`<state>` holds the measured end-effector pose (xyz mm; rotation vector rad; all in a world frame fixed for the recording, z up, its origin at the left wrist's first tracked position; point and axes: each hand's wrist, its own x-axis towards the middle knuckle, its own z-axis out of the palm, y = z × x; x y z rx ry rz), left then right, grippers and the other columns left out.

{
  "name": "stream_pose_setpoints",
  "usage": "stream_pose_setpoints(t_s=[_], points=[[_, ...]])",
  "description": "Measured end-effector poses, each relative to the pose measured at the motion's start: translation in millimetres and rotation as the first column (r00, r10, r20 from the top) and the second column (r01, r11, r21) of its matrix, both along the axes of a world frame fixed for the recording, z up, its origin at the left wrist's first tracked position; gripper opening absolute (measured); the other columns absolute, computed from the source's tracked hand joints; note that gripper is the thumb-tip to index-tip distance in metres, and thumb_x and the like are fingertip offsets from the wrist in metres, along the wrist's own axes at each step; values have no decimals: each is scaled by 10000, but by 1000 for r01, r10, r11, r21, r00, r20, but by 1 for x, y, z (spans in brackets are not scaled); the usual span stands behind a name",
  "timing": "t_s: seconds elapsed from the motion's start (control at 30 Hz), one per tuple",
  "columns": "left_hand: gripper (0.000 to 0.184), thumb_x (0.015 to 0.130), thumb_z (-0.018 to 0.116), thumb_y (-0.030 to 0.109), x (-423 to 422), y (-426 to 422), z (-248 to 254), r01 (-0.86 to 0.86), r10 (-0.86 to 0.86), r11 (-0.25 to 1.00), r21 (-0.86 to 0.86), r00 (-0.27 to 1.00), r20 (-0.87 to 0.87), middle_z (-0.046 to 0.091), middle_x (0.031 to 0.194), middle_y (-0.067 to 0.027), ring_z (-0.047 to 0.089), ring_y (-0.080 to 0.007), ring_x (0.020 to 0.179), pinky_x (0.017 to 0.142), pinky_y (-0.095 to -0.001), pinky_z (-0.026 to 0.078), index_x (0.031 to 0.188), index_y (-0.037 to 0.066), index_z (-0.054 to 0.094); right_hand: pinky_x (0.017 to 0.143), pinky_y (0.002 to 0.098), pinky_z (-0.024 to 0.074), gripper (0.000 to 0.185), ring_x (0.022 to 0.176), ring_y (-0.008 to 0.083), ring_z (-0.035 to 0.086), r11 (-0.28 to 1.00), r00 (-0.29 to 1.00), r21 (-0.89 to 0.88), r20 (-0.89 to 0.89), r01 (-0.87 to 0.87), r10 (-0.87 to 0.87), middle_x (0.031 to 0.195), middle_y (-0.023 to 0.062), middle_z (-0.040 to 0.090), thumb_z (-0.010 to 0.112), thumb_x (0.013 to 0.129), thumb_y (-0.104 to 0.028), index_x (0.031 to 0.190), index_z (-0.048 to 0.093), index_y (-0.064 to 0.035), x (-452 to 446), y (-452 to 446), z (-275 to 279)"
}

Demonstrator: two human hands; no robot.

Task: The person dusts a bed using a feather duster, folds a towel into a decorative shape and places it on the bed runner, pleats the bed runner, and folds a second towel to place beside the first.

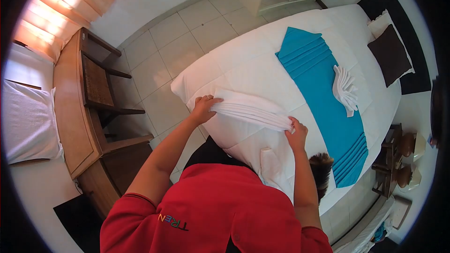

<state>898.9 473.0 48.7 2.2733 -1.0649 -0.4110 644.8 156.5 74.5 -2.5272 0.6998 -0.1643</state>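
Observation:
A white towel (251, 111), gathered into narrow pleats, lies across the white bed (225, 72) in front of me. My left hand (205, 108) grips its left end, fingers closed over the pleats. At the other end, my right hand (296, 134) pinches the pleated edge between thumb and fingers. Closer to my body, a second white towel (270, 163) rests folded on the bed. Farther right, a fan-shaped white towel (345, 89) sits on a blue bed runner (313, 93) with pleated ends.
A dark pillow (390, 55) leans by the headboard (416, 65). At left stand a wooden desk (70, 107) and a chair (99, 82) with a woven panel. A dark, brown-tipped brush-like object (321, 173) shows beside my right arm. Lamps (408, 177) stand at lower right.

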Motion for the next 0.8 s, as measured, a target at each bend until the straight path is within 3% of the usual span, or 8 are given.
stream_pose_setpoints(t_s=[0.13,0.27,0.33,0.37,0.5,0.6,0.67,0.8], points=[[499,608,674,50,-9,0,-3,-28,28,999,30,1000,-3,552,1070,-76,503,-260,1048,934,-424,294,1082,181,588,908,403,341,621,934,237,545,996,999,-75,16,51,-50,949,64,589,716,625,-72,1206,506,-141,-18,16,-24],[466,582,671,63,-12,3,-1,-33,32,999,20,999,32,539,1085,-69,467,-260,1114,978,-440,271,1029,169,598,920,424,333,572,992,251,516,997,998,-57,-10,55,-55,1018,77,563,714,610,-88,1148,523,-115,-26,26,-30],[473,571,694,102,-16,-3,14,5,5,999,-45,977,211,537,1119,-50,425,-252,1190,1035,-467,204,1027,174,587,940,454,317,581,1030,249,499,992,994,-122,-105,21,-34,1044,84,549,725,595,-112,1137,517,-113,-22,27,-24],[473,571,694,102,-18,-7,18,5,4,999,-43,977,212,537,1119,-50,425,-252,1190,1035,-467,204,1027,174,587,960,484,301,591,1069,248,482,983,979,-182,-203,-20,-18,1069,90,534,736,580,-135,1126,511,-112,-19,27,-21],[527,572,713,159,-22,-33,8,149,-162,986,77,965,207,533,1191,-17,352,-213,1285,1084,-519,84,1073,176,550,1010,569,227,542,1122,241,456,952,983,-303,-180,-37,-19,1140,82,510,750,572,-169,1056,514,-116,20,45,7],[590,568,718,169,-33,-60,13,232,-249,966,113,954,168,545,1191,-12,360,-185,1280,1084,-558,47,1127,175,529,1032,615,156,586,1123,232,469,979,982,-159,-161,-128,102,1116,74,532,748,583,-163,1115,508,-118,58,63,5],[565,577,691,119,-42,-75,23,303,-312,936,181,950,22,550,1188,-23,363,-192,1274,1090,-566,40,1120,173,544,1036,616,141,563,1116,211,488,930,925,-110,-194,-351,326,1114,38,553,713,635,-132,1163,514,-132,81,81,7],[453,643,603,16,-35,-64,17,306,-315,927,218,949,8,581,1132,-15,427,-186,1220,1079,-589,28,1052,209,595,1040,608,132,507,1087,195,515,869,877,-174,-229,-464,422,1092,7,582,661,690,-91,1178,538,-158,72,76,-14]])
